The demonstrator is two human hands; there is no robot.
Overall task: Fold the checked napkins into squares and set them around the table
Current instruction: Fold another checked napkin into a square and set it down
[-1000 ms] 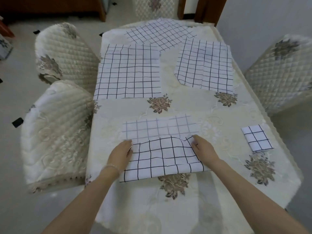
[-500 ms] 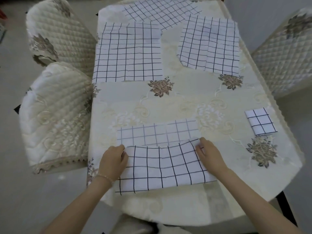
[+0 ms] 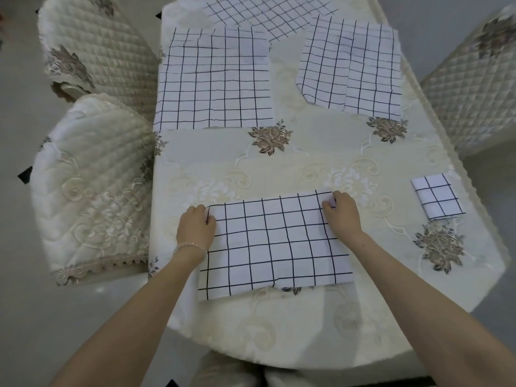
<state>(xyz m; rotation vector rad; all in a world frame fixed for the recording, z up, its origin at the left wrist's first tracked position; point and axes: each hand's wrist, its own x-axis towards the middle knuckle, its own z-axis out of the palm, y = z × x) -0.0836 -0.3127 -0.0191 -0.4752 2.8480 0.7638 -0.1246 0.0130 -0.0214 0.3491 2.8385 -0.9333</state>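
Both arms reach forward over the near edge of the table [image 3: 321, 169]; the left hand [image 3: 195, 227] pinches the far left corner of the half-folded napkin [image 3: 276, 244], fingers curled shut on the cloth; the right hand [image 3: 342, 215] grips the far right corner likewise; three unfolded napkins lie at the far end; one small folded square [image 3: 437, 196] sits by the right edge; three quilted chairs flank the table.
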